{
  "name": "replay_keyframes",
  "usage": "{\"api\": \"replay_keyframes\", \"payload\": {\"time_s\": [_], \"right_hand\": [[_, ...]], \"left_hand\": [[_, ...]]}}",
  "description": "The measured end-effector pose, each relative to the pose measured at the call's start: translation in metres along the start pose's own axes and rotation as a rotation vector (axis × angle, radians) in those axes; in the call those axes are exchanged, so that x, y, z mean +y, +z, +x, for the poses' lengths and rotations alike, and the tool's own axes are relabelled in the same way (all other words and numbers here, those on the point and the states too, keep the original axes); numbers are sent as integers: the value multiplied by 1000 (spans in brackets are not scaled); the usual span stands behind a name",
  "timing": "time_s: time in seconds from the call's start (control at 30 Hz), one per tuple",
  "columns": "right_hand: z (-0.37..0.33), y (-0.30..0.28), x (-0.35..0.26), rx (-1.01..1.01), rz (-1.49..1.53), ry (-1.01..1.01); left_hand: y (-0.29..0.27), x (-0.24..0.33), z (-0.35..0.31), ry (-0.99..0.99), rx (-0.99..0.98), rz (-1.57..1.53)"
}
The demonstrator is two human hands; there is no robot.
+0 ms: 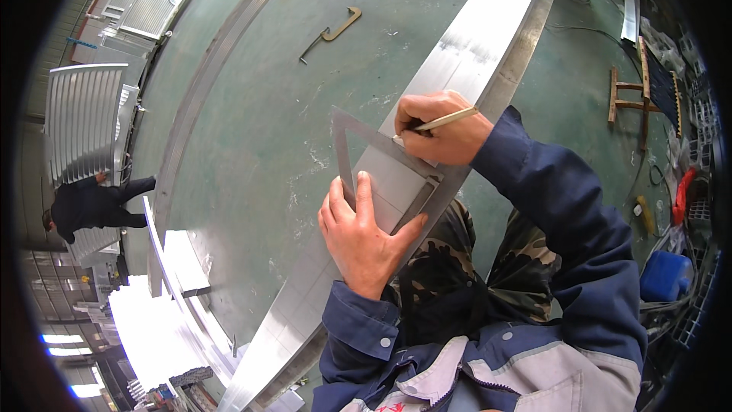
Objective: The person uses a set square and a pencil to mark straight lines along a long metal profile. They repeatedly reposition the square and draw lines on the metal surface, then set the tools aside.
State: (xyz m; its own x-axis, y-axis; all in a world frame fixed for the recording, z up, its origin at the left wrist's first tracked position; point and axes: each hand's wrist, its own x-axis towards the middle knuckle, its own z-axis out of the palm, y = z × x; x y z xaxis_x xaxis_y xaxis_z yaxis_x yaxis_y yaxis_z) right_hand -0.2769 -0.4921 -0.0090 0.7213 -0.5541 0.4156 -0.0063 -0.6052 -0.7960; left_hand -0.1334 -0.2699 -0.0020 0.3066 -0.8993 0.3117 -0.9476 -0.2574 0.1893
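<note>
A long silvery metal profile (476, 34) runs diagonally in front of me, with thin lines marked across its face. On it lies a metal triangle square (367, 131) with a thicker edge along the profile's near side. My left hand (362, 236) grips the square, its fingers spread over the far part and its thumb at the near edge. In my right hand (446, 130) is a pale pencil (457, 117), held between closed fingers. The hand rests at the square's upper right side, with the pencil's tip hidden behind the fingers.
A clamp (345, 24) lies on the green floor beyond the profile. A curved metal rail (206, 69) crosses the left side. Another person (88, 210) stands near ribbed panels (85, 122). At right are a blue container (666, 276), a wooden frame (631, 103) and cables.
</note>
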Motion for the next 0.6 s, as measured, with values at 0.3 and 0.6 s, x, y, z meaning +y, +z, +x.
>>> {"api": "replay_keyframes", "payload": {"time_s": [0.3,0.6], "right_hand": [[-49,-36,-20,-141,20,-2],[-7,-89,65,286,-391,-251]], "left_hand": [[-2,0,-1,-9,-17,-6],[0,-2,-2,-21,-35,-4]]}}
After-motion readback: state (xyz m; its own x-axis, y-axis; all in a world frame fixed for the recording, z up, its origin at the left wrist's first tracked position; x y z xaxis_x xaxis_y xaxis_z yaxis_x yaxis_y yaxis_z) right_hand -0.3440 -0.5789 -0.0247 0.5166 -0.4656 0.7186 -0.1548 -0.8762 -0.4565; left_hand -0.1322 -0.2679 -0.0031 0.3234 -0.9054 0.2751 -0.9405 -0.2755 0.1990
